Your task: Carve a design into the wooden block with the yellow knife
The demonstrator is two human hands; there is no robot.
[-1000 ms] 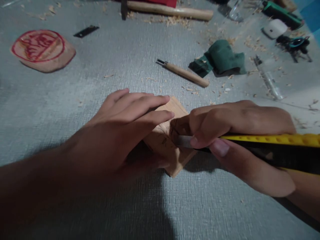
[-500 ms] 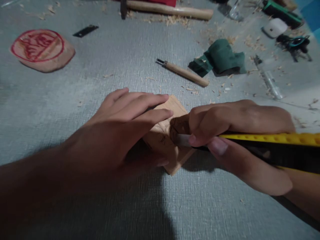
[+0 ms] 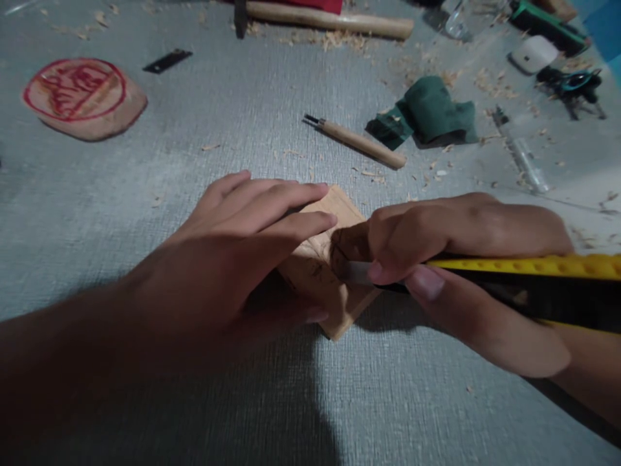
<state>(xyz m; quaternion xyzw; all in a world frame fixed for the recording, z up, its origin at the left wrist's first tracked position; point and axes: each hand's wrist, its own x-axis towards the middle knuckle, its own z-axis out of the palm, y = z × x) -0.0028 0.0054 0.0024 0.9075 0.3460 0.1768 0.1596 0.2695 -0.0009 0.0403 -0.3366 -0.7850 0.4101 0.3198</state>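
Observation:
A small wooden block [image 3: 347,310] with dark drawn lines lies on the table, one corner pointing toward me. My left hand [image 3: 242,239] holds it from the left, fingers along its far side and top, thumb by the near edge in shadow. In my right hand [image 3: 451,239] is a yellow and black utility knife [image 3: 528,264], gripped close to its blade. The blade [image 3: 356,272] lies against the block's top face; its tip is hard to make out in the shade.
Beyond my hands lie a wood-handled carving tool [image 3: 361,144], crumpled green sandpaper [image 3: 429,110] and a hammer [image 3: 330,21]. A carved wood piece with red markings [image 3: 85,97] and a dark blade piece [image 3: 167,61] are far left. Keys [image 3: 572,87], a white case [image 3: 532,54] and shavings lie right.
Almost nothing differs. Both hands, the knife and the block stay in place, with only a very slight shift of the view.

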